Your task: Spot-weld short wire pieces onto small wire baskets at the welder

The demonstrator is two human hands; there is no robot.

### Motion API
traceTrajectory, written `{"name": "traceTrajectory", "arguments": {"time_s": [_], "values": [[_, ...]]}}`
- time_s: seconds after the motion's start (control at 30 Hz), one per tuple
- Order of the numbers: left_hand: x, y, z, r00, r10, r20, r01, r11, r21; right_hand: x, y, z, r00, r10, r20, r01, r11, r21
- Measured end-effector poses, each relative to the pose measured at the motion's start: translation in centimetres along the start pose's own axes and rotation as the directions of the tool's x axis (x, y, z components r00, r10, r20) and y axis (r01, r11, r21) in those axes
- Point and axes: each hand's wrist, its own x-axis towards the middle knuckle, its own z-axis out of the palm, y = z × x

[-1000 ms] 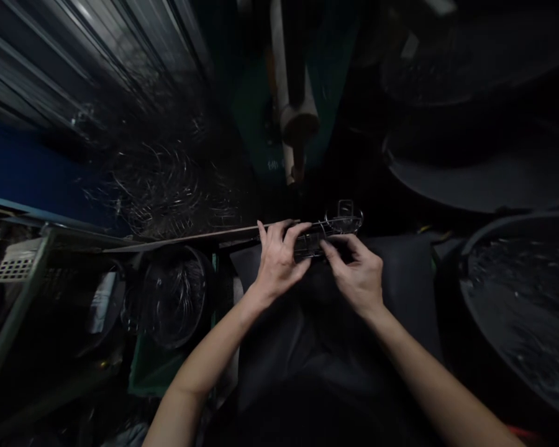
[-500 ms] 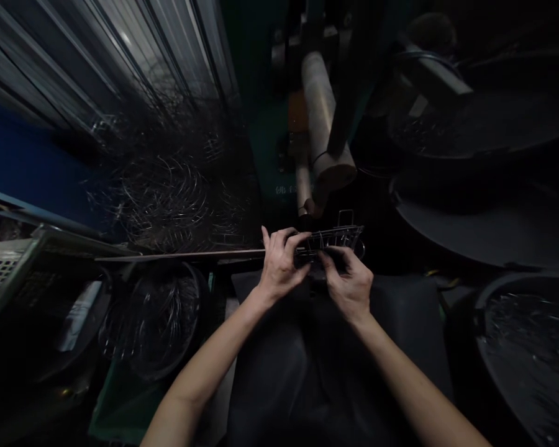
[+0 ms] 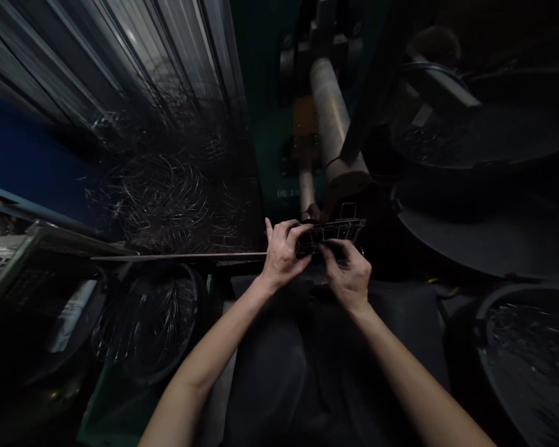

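Note:
Both my hands hold a small wire rack (image 3: 338,231) made of thin metal rods, just below the centre of the view. My left hand (image 3: 283,253) grips its left end with fingers curled over the top. My right hand (image 3: 347,273) pinches its lower edge from underneath. The rack sits right under the tip of a pale cylindrical machine arm (image 3: 335,130) that points down at it. A dark cloth (image 3: 317,347) lies across my lap below the hands.
A tangled heap of wire rings (image 3: 168,192) lies at the left behind a narrow bar (image 3: 177,256). A round tub of wire hoops (image 3: 153,316) is at lower left. Big dark tubs (image 3: 522,347) with wire parts stand at the right.
The hands and the wire rack have come up closer under the machine arm's tip. The view has tilted up, showing more of the machine. The grip is unchanged.

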Motion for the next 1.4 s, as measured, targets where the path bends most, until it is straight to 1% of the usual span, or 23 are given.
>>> {"name": "traceTrajectory", "arguments": {"time_s": [0.2, 0.37, 0.47, 0.63, 0.7, 0.8, 0.97, 1.17, 1.4], "values": [[0.3, -0.3, 0.7, 0.999, 0.025, -0.025, -0.025, 1.000, 0.011, 0.2, 0.3, -0.2, 1.000, -0.010, -0.015, 0.010, 1.000, -0.017], [-0.6, -0.4, 1.3, 0.996, 0.074, -0.040, -0.073, 0.997, 0.026, -1.0, 0.8, -0.4, 0.999, 0.035, -0.021, -0.035, 0.999, -0.014], [-0.8, -0.5, 1.4, 0.994, 0.093, -0.054, -0.092, 0.995, 0.033, -1.1, 0.7, -0.3, 0.998, 0.056, -0.027, -0.057, 0.998, -0.002], [-0.3, -0.7, 1.3, 0.990, 0.115, -0.077, -0.111, 0.992, 0.055, -0.4, 0.5, 0.0, 0.998, 0.013, -0.058, -0.012, 1.000, 0.017], [-0.2, -0.7, 1.4, 0.988, 0.126, -0.091, -0.121, 0.991, 0.059, -0.3, 0.5, 0.0, 0.998, 0.017, -0.053, -0.016, 1.000, 0.008], [-0.2, -0.8, 1.5, 0.989, 0.120, -0.084, -0.114, 0.991, 0.076, -0.4, 0.8, 0.0, 0.998, 0.031, -0.049, -0.032, 0.999, -0.010], [-0.1, -0.9, 1.4, 0.988, 0.125, -0.086, -0.121, 0.991, 0.058, -0.2, 0.7, 0.1, 0.998, 0.009, -0.062, -0.009, 1.000, 0.009], [0.4, -0.8, 1.3, 0.995, 0.083, -0.052, -0.082, 0.996, 0.025, 0.1, 0.7, 0.1, 0.998, 0.014, -0.063, -0.014, 1.000, 0.002], [0.4, -1.4, 1.7, 0.996, 0.087, -0.036, -0.085, 0.995, 0.054, -0.1, 1.2, 0.2, 1.000, 0.015, -0.027, -0.016, 0.999, -0.035]]}}
